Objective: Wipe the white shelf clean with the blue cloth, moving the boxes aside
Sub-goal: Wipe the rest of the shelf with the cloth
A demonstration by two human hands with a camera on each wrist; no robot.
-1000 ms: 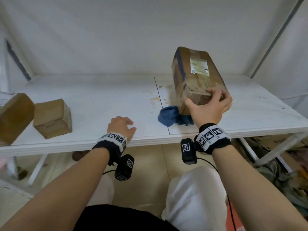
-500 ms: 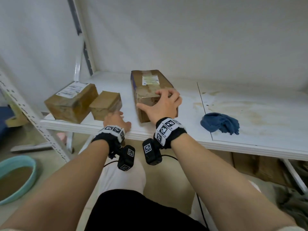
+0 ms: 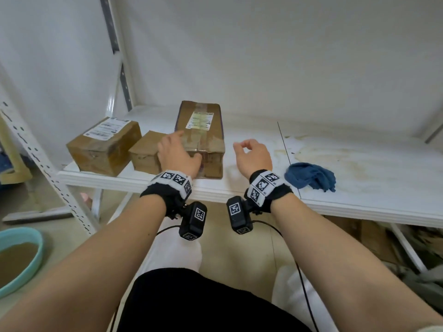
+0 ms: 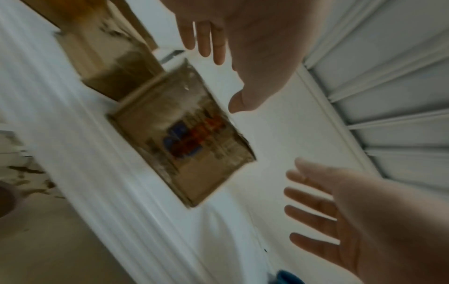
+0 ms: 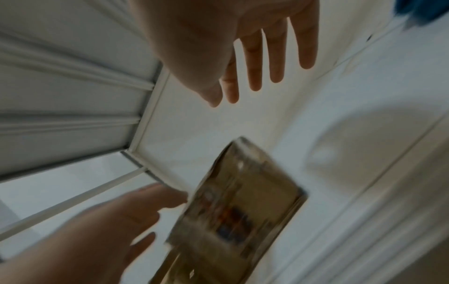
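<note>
Three cardboard boxes stand at the left end of the white shelf (image 3: 239, 190): a labelled box (image 3: 103, 146), a small box (image 3: 145, 153) and a long box (image 3: 203, 130). My left hand (image 3: 177, 152) lies with straight fingers at the long box's near left corner (image 4: 184, 138), between it and the small box. To the right of the long box, my right hand (image 3: 250, 155) hovers with loose fingers and holds nothing. Both wrist views show each hand (image 4: 230, 38) (image 5: 243, 38) with spread fingers. The crumpled blue cloth (image 3: 310, 176) lies on the shelf right of my right hand.
Brown stains (image 3: 340, 152) cover the shelf's right panel past a seam (image 3: 285, 149). A perforated upright (image 3: 48, 171) bounds the left end. A teal basin of brown water (image 3: 21, 259) sits on the floor at the left. Cardboard (image 3: 359, 236) lies under the shelf.
My right hand slid the long box left until it stood beside the small box, then let go. My left hand rose from the shelf edge to the box's corner.
</note>
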